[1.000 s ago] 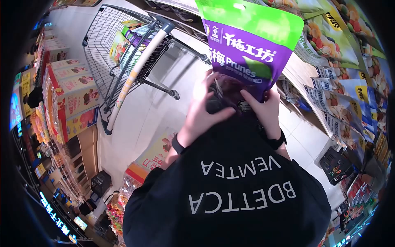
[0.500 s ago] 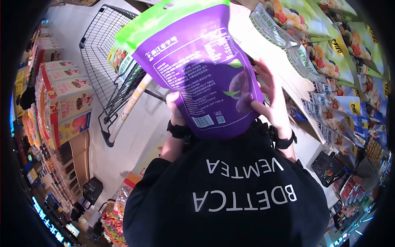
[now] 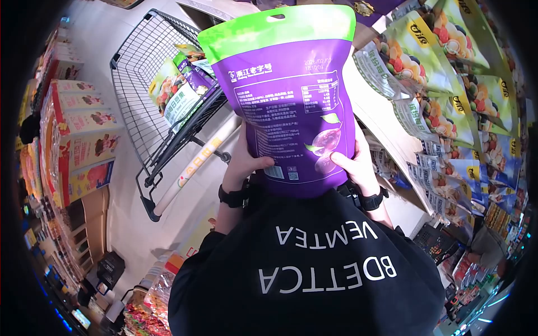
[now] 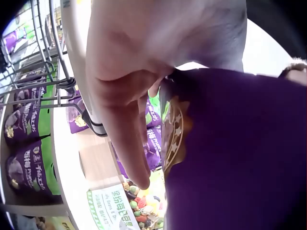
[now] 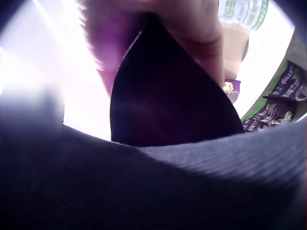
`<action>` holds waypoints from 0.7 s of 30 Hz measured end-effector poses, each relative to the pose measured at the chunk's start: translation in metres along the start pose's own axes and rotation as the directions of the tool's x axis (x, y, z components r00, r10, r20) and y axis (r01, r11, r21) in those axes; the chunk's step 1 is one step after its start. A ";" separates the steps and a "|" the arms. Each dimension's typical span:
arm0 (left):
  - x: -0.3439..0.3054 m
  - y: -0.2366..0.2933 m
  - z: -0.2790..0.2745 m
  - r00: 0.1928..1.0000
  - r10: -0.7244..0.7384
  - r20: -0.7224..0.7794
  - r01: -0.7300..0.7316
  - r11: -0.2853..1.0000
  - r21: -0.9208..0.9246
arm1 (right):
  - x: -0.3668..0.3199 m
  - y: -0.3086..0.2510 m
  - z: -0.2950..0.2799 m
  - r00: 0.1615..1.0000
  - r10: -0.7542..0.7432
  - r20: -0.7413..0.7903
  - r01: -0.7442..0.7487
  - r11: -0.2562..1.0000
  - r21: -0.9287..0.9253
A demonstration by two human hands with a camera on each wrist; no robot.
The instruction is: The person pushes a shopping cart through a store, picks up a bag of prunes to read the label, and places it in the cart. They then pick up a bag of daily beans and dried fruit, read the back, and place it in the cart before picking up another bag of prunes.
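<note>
A purple bag of prunes (image 3: pixel 291 112) with a bright green top band is held upright in front of the chest, its printed back facing up at the head camera. My left hand (image 3: pixel 246 159) grips the lower left side, thumb over the barcode corner and fingers behind. On the lower right side, my right hand (image 3: pixel 361 168) pinches the bag with its thumb by the plum picture. In the left wrist view the left hand's fingers (image 4: pixel 127 129) run along the bag's far face. The bag's dark bottom (image 5: pixel 168 96) fills the middle of the right wrist view.
A shopping cart (image 3: pixel 151 89) with several snack bags in it stands to the left. Shelves of bagged snacks (image 3: pixel 431 61) line the right side. Stacked gift boxes (image 3: pixel 89 140) stand at far left, and a black basket (image 3: pixel 111 269) is on the floor at lower left.
The bag has turned from its front, with the Prunes label, to its back. Since half a second ago it has straightened and shifted right, and both thumbs now lie on its back.
</note>
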State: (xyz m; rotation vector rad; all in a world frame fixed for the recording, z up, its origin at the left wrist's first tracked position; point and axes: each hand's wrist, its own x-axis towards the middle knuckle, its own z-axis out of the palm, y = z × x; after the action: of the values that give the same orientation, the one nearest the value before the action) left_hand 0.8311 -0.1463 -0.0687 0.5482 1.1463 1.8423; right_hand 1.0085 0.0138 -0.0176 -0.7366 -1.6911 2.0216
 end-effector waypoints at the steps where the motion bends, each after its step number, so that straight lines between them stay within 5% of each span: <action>1: 0.001 0.002 0.001 1.000 0.010 -0.009 -0.010 1.000 -0.001 | 0.002 0.001 -0.002 1.000 -0.002 0.013 0.002 1.000 -0.003; 5: 0.004 0.009 0.007 0.999 -0.011 -0.039 0.012 1.000 0.025 | 0.010 0.001 -0.005 0.994 -0.034 0.102 0.033 0.999 0.011; 7: 0.001 0.009 0.009 0.998 -0.015 -0.065 0.017 1.000 0.023 | 0.018 0.004 -0.011 0.969 0.237 -0.063 -0.220 0.954 0.205; 13: 0.000 0.007 0.013 0.996 0.025 -0.086 -0.016 0.993 0.113 | 0.030 -0.004 -0.003 0.973 0.176 -0.147 -0.144 0.968 0.206; 15: 0.000 0.004 0.013 0.992 0.065 -0.107 -0.034 0.961 0.274 | 0.032 -0.003 -0.002 0.970 0.137 -0.202 -0.091 0.971 0.222; 19: 0.002 0.003 0.022 0.986 0.069 -0.155 -0.038 0.980 0.193 | 0.035 0.000 0.004 0.945 0.068 -0.320 0.024 0.961 0.276; 21: 0.006 0.001 0.022 0.963 0.201 -0.179 -0.164 0.966 0.200 | 0.036 0.002 0.002 0.939 0.041 -0.343 0.045 0.970 0.239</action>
State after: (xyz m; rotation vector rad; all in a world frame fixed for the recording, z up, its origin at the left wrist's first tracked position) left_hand 0.8439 -0.1309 -0.0580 0.6022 1.4512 1.9965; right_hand 0.9796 0.0341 -0.0242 -0.9371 -1.2202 1.9160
